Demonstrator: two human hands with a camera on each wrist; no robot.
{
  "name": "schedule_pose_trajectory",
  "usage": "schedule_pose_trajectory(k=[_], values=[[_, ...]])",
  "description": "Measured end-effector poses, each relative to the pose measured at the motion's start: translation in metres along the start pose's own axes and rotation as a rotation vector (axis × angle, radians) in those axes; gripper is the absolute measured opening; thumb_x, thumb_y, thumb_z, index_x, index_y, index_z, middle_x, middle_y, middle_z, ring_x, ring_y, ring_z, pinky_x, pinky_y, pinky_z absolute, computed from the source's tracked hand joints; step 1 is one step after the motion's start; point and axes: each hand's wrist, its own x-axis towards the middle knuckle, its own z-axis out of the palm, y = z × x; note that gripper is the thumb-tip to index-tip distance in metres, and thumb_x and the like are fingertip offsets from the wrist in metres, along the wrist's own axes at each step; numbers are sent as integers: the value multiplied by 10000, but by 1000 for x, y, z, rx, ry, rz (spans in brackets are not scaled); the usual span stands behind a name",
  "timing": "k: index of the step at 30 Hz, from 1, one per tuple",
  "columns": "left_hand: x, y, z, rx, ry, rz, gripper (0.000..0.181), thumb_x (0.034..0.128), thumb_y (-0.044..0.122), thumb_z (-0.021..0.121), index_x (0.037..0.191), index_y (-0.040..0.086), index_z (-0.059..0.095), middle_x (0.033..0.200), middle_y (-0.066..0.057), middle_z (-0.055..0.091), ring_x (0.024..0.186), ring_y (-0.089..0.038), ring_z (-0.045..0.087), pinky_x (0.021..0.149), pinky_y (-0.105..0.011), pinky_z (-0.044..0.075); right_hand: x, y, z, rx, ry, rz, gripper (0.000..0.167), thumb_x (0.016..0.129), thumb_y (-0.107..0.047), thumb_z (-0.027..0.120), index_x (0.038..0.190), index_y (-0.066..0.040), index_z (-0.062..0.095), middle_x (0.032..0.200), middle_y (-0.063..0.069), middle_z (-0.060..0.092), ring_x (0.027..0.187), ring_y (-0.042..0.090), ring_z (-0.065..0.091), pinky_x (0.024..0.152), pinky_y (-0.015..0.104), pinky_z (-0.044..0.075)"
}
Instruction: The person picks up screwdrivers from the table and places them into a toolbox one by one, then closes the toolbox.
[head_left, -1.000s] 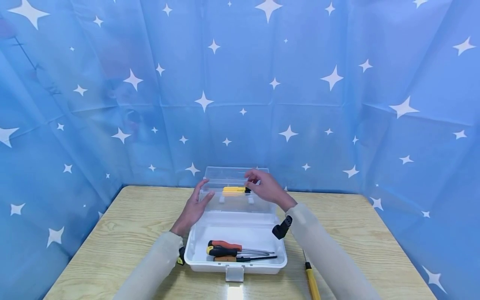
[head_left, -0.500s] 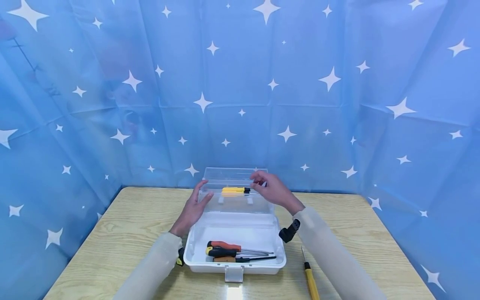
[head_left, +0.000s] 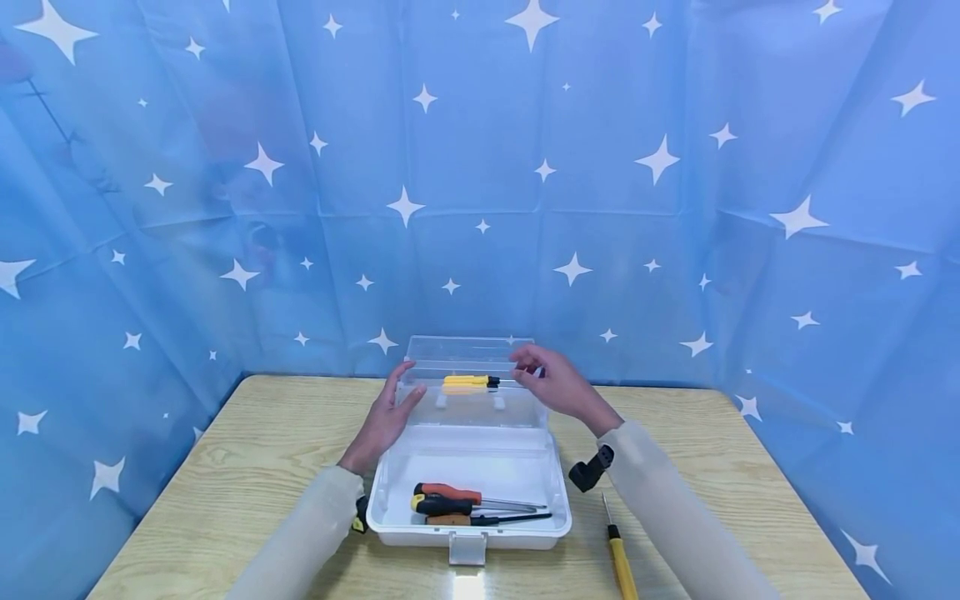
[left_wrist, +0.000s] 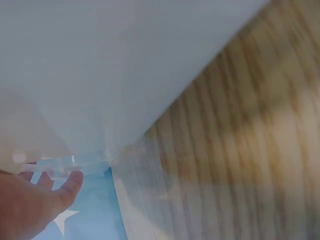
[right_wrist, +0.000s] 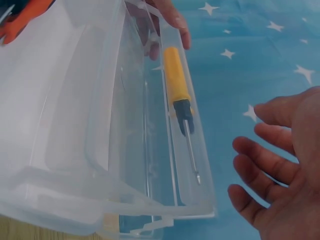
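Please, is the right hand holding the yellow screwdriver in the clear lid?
No, a visible gap separates the right hand from the yellow screwdriver.

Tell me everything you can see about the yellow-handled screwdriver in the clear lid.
The screwdriver has a yellow handle, a dark collar and a thin, metal-looking shaft. It lies lengthwise in a narrow compartment of the open, clear-plastic-looking lid, tip toward the person's right. The right hand is beside it, not touching; no hand holds it.

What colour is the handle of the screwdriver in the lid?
Yellow; the handle shows best in the right wrist view.
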Motion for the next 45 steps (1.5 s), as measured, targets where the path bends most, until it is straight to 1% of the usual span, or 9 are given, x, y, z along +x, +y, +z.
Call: schedule_pose_trajectory(k=[8, 10, 17, 20, 26, 31, 34, 40, 45], values=[[-1, -1, 0, -3, 1, 14, 633, 976, 575, 514, 1524, 414, 241, 1661, -9, 137, 1474, -395, 258, 1087, -666, 330, -9, 4, -7, 21, 9, 3, 279, 1002, -187, 600, 1234, -34, 603, 1040, 136, 672, 909, 194, 596, 793, 356, 511], [-1, -1, 0, -2, 2, 17, 630, 977, 573, 514, 1524, 414, 245, 1661, -4, 137, 1482, -388, 239, 1096, -668, 315, -13, 5, -9, 30, 15, 6, 283, 1002, -187, 599, 1237, -30, 599, 1043, 155, 669, 911, 198, 598, 804, 363, 509], [-1, -1, -1, -4, 1, 27, 610, 980, 567, 515, 1514, 416, 263, 1663, 10, 131, 1507, -364, 174, 1123, -671, 261, -22, 12, -16, 50, 38, 8, 355, 1005, -194, 596, 1320, -36, 549, 1033, 75, 661, 939, 207, 609, 828, 366, 504], [-2, -1, -2, -5, -1, 28, 599, 985, 562, 509, 1512, 419, 264, 1665, 11, 123, 1511, -362, 161, 1128, -673, 244, -26, 16, -19, 49, 49, 15, 366, 1004, -195, 598, 1331, -41, 541, 1042, 73, 668, 943, 213, 610, 829, 373, 499], [-3, -2, -2, -22, -10, 30, 612, 974, 582, 512, 1509, 434, 256, 1663, 16, 123, 1505, -363, 179, 1124, -671, 259, -36, 21, -25, 54, 79, 27, 345, 997, -170, 607, 1320, -64, 546, 1067, 102, 674, 963, 233, 617, 834, 383, 496], [-3, -2, -3, -33, -22, 34, 668, 939, 645, 514, 1513, 442, 238, 1664, 10, 115, 1486, -382, 229, 1104, -665, 305, -46, 24, -29, 56, 104, 49, 332, 994, -165, 612, 1309, -74, 555, 1061, 117, 670, 930, 245, 613, 771, 356, 499], [-2, -2, -3, -36, -20, 31, 658, 946, 632, 516, 1512, 443, 241, 1664, 11, 114, 1484, -384, 234, 1099, -665, 314, -50, 28, -31, 65, 112, 47, 337, 994, -170, 614, 1311, -71, 556, 1054, 122, 668, 921, 262, 618, 751, 329, 504], [-1, -2, -2, -29, -9, 33, 651, 949, 627, 515, 1513, 435, 252, 1664, 19, 118, 1503, -364, 186, 1119, -668, 273, -59, 38, -34, 52, 125, 52, 304, 998, -185, 608, 1279, -72, 572, 1034, 88, 672, 937, 219, 620, 779, 281, 514], [1, -4, 0, -29, -6, 40, 680, 932, 651, 521, 1516, 430, 250, 1662, 9, 126, 1498, -366, 199, 1124, -668, 264, -66, 45, -37, 58, 133, 54, 288, 1004, -188, 599, 1260, -58, 579, 1008, 104, 666, 883, 199, 618, 745, 272, 521]])
